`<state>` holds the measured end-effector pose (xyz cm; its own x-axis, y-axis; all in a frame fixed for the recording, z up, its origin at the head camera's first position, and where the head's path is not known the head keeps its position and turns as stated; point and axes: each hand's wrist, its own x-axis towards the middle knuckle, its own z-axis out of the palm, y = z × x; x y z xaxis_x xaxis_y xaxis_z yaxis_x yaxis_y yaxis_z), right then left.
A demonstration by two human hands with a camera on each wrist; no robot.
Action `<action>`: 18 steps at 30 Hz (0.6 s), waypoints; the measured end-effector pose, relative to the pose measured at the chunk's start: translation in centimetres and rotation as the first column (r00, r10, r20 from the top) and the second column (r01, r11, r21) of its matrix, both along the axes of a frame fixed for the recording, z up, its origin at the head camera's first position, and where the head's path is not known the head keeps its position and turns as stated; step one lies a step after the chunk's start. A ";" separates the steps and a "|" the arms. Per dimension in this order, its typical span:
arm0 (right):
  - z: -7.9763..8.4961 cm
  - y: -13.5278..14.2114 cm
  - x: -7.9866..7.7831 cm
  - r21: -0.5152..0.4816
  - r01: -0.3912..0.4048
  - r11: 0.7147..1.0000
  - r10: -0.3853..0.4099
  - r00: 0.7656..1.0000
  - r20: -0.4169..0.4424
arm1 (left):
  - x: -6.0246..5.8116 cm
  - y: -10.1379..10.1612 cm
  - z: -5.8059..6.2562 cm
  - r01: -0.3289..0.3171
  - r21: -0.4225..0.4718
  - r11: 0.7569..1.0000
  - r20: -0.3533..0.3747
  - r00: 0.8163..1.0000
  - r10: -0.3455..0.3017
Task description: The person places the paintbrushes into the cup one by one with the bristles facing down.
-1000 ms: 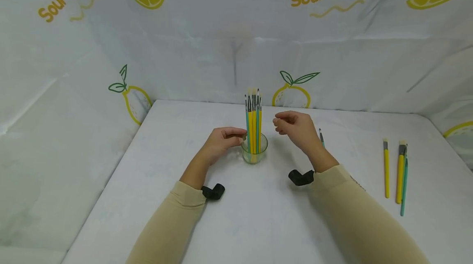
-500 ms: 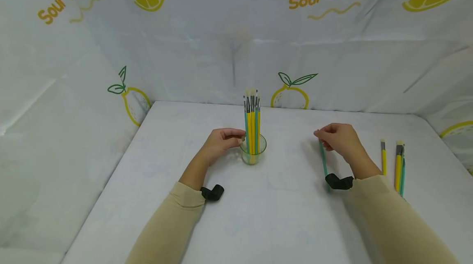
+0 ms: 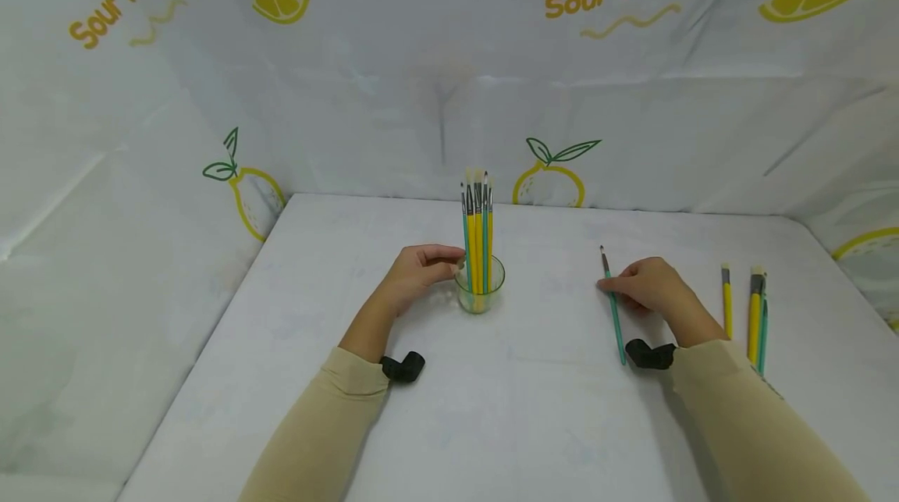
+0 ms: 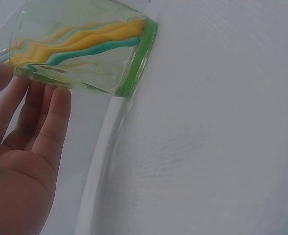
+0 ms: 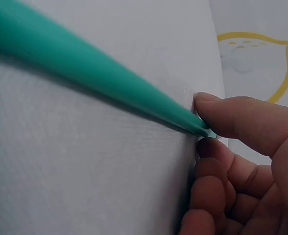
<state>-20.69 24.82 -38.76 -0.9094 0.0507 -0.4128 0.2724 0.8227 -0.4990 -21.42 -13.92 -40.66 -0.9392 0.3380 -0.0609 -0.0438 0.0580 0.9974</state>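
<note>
A clear, green-tinted glass (image 3: 481, 300) stands upright on the white table with several yellow and teal paintbrushes (image 3: 477, 240) in it, bristles up. My left hand (image 3: 419, 275) holds the left side of the glass near its rim; in the left wrist view the fingertips (image 4: 60, 100) lie against its wall. To the right, my right hand (image 3: 649, 286) pinches a thin teal paintbrush (image 3: 616, 324) between thumb and index finger, just below its metal ferrule. In the right wrist view the teal handle (image 5: 92, 71) runs close along the table surface.
At the right lie a yellow paintbrush (image 3: 727, 303), a thicker yellow paintbrush (image 3: 755, 322) and a teal paintbrush (image 3: 763, 330), partly hidden by my right sleeve. A white lemon-printed cloth (image 3: 393, 96) hangs behind the table's back edge.
My right hand has gone from beside the glass rightward to the teal paintbrush, then slightly lower along it, and now pinches it. My left hand has stayed at the glass.
</note>
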 end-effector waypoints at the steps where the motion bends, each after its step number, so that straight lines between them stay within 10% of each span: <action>1: 0.0 0.0 0.0 0.005 -0.004 1.000 0.004 1.000 0.001 | 0.0 0.0 0.0 0.001 -0.002 1.000 0.000 1.000 -0.001; 18: 0.2 -0.4 0.0 0.040 -0.032 0.999 0.031 0.999 0.021 | -0.1 0.0 0.0 -0.007 -0.014 1.000 0.004 1.000 0.007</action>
